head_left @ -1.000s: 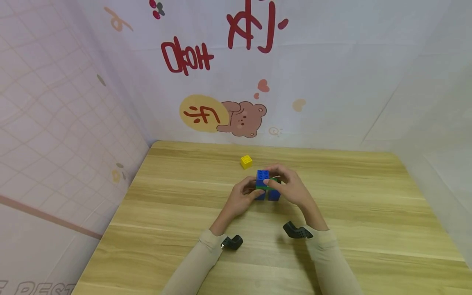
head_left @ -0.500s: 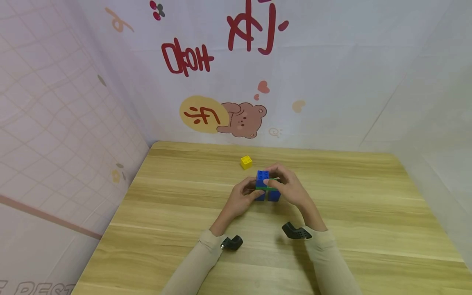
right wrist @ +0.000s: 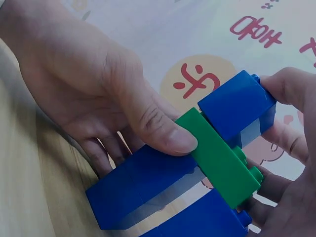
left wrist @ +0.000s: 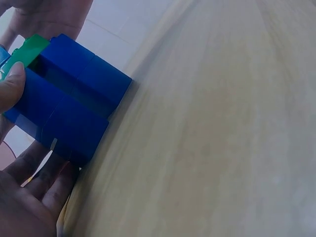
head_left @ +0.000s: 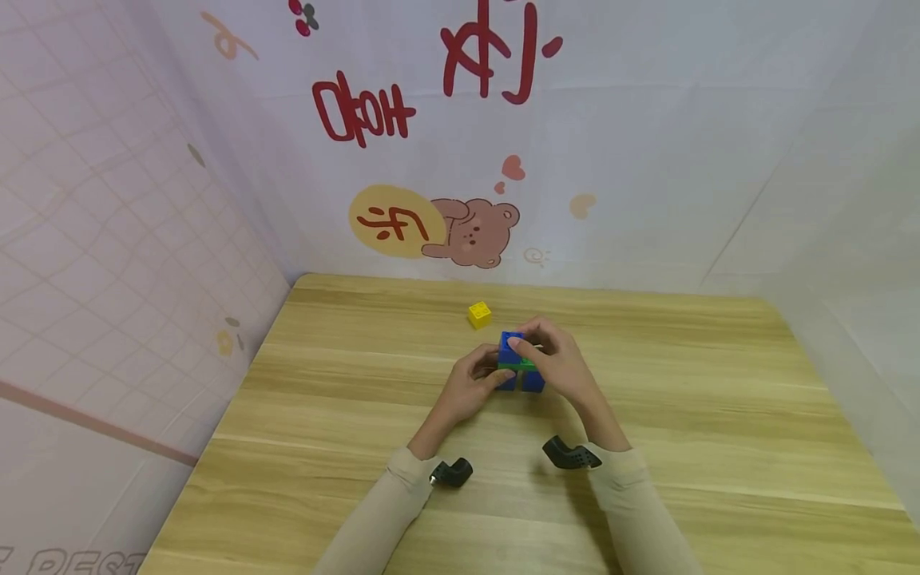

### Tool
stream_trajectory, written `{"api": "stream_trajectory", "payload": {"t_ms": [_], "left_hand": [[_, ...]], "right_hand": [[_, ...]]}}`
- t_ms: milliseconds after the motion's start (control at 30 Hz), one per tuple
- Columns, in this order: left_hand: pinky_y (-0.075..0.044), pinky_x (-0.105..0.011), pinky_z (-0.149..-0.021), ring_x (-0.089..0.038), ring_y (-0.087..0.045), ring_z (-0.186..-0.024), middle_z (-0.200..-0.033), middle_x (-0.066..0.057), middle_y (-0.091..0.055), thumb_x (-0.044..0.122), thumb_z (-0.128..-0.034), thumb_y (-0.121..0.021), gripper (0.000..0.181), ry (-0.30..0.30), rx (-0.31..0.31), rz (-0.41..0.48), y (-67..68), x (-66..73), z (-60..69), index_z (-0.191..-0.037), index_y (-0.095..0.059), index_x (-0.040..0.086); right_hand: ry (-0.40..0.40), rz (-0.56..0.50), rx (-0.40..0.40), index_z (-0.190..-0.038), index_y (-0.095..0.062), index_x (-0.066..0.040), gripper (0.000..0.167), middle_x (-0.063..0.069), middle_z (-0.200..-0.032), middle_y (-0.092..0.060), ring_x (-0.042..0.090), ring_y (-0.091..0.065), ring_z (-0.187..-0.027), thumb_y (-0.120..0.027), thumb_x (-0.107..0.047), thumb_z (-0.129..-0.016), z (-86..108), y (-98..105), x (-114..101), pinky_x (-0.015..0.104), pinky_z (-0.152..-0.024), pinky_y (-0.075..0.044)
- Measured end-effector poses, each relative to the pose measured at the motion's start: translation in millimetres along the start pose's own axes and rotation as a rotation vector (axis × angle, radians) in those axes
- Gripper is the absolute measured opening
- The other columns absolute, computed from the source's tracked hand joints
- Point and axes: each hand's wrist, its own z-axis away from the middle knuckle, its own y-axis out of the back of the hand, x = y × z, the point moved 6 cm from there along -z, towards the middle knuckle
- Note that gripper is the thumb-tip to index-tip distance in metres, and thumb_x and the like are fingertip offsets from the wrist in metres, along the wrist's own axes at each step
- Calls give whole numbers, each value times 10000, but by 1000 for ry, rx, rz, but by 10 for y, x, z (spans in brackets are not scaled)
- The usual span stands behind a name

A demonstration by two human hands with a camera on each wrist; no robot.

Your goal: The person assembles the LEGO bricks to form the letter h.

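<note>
A toy building-block structure stands on the table: two blue brick columns (right wrist: 143,185) side by side, a green brick (right wrist: 222,163) bridging their tops, and a blue brick (right wrist: 237,106) on one end of the green one. My left hand (head_left: 463,390) grips the left blue column, thumb in front just below the green brick, fingers behind. At the upper blue brick is my right hand (head_left: 564,363), its thumb on the studded top and its fingers curled at the far side. Part of the green brick's studs show beside it. In the left wrist view the columns (left wrist: 64,116) touch the tabletop.
Behind the structure, a yellow brick (head_left: 479,315) lies alone on the wooden table (head_left: 345,383). A printed white cloth (head_left: 632,176) hangs along the table's back edge, with more cloth at the left. Black wrist-worn devices (head_left: 571,454) jut from both sleeves.
My right hand has shifted slightly left, and its thumb has moved from the upper blue brick's front onto its studded top. The left hand and yellow brick stay put.
</note>
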Motion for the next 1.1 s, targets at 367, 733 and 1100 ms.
{"api": "stream_trajectory", "payload": {"t_ms": [367,733,1100], "left_hand": [[-562,-357,-1042,-198,-673,-1162,-1237,-59,-714,263,-991,-696,328,-16,1,-17,8,-12,9,-1313,-640,232],[-559,-371,-1049,-214,-668,-1169,-1244,-51,-710,276,-1000,-682,330,-21,0,-9,10,-2,15,-1324,-635,233],[-560,-382,-1049,-190,-672,-1156,-1229,-37,-719,273,-992,-698,323,-4,17,-10,12,-3,11,-1306,-647,218]], "right_hand": [[-6,-20,16,-1124,-653,-126,192,81,-1146,-708,215,-649,-1078,-662,-283,-1015,8,-21,12,378,-988,-535],[-19,-29,0,-1135,-645,-132,202,83,-1149,-706,238,-641,-1100,-657,-295,-1016,-2,-15,13,403,-1002,-525],[-38,-29,-1,-1169,-633,-96,242,126,-1179,-687,280,-627,-1166,-645,-290,-1024,-17,-19,30,488,-1069,-500]]}}
